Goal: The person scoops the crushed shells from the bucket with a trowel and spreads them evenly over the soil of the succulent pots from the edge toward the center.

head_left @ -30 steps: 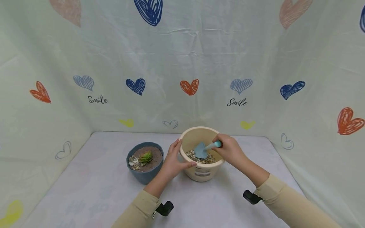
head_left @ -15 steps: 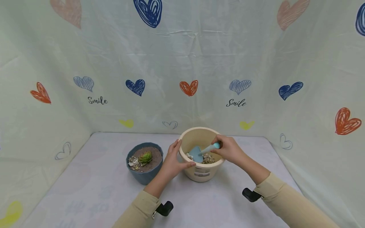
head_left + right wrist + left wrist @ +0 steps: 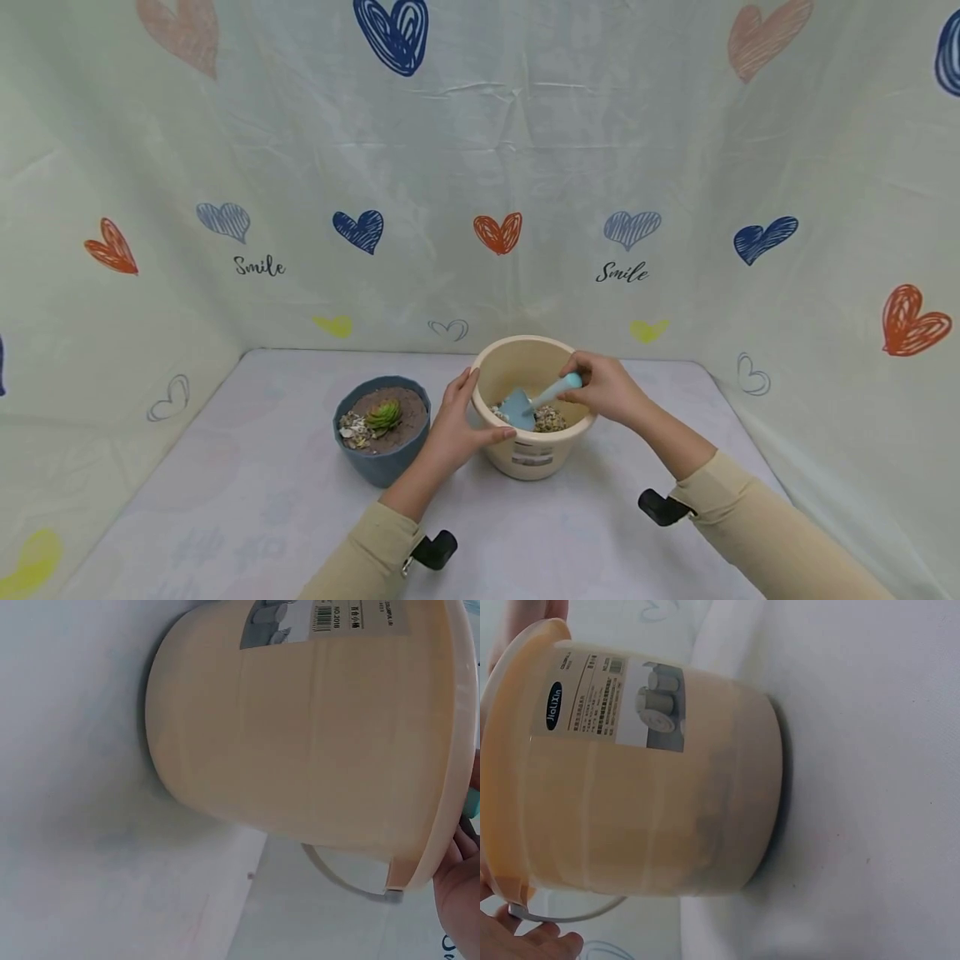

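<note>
A cream plastic bucket (image 3: 532, 460) stands on the table with small pebbles (image 3: 551, 419) in its bottom. My left hand (image 3: 456, 431) holds the bucket's rim on the left side, thumb across the near edge. In my right hand (image 3: 609, 390) is the pale blue handle of a small trowel (image 3: 517, 408), pinched between thumb and fingers. The trowel slants down to the left inside the bucket, its blade against the pebbles. From the left wrist view, the bucket (image 3: 630, 787) shows its label, with fingertips (image 3: 544, 937) by the grey bail handle.
Left of the bucket stands a blue-grey pot (image 3: 378, 471) with brown soil, a green succulent (image 3: 384, 415) and some pale stones (image 3: 354, 429). The white table (image 3: 247, 483) ends at a curtain (image 3: 420, 283) printed with hearts.
The trowel blade has shifted left and a little nearer over the pebbles, and the handle has tilted steeper. My left hand and the bucket have stayed in place.
</note>
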Available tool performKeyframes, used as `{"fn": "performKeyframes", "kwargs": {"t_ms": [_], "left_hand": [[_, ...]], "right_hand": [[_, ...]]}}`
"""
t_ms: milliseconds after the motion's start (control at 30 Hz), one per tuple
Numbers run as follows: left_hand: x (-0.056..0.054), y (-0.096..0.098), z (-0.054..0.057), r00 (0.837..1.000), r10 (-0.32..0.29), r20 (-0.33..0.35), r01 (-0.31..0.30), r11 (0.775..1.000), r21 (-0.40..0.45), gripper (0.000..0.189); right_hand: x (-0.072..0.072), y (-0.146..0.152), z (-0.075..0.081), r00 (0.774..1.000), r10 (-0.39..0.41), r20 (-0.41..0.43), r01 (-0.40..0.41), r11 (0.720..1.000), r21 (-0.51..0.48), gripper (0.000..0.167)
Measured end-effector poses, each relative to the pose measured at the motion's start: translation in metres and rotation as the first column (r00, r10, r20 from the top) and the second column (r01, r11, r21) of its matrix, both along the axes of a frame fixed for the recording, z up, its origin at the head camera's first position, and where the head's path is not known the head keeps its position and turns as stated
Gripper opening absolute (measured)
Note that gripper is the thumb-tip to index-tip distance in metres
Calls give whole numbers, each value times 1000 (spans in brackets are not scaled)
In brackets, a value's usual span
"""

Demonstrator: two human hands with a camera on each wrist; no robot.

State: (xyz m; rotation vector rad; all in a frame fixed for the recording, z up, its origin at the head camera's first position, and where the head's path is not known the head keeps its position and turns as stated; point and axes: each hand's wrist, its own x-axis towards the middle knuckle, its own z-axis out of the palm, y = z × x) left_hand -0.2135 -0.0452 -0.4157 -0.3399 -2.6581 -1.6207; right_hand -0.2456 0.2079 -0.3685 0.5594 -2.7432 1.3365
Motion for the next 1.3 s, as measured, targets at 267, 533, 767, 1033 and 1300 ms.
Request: {"fn": "performKeyframes", "kwargs": {"t_ms": [267,533,767,1033,1300], "left_hand": [[1,1,1,1000,10,-9,-11,1000,-18,108],[1,0,1,1000,14,-4,-14,1000,-20,111],[0,0,0,1000,15,7,-15,1000,-20,111],[1,0,1,1000,3,-9,-3,1000,-18,110],[0,-1,1,1000,9,5,-9,1000,-26,110]], "right_hand": [[0,4,3,985,-27,171,54,986,-160,27],[5,15,4,974,-99,202,153,950,-271,33],[9,22,2,963,-153,224,221,922,-319,36],[14,31,4,959,-189,210,248,918,-310,36],[18,35,7,964,-192,183,244,911,-331,36]]}}
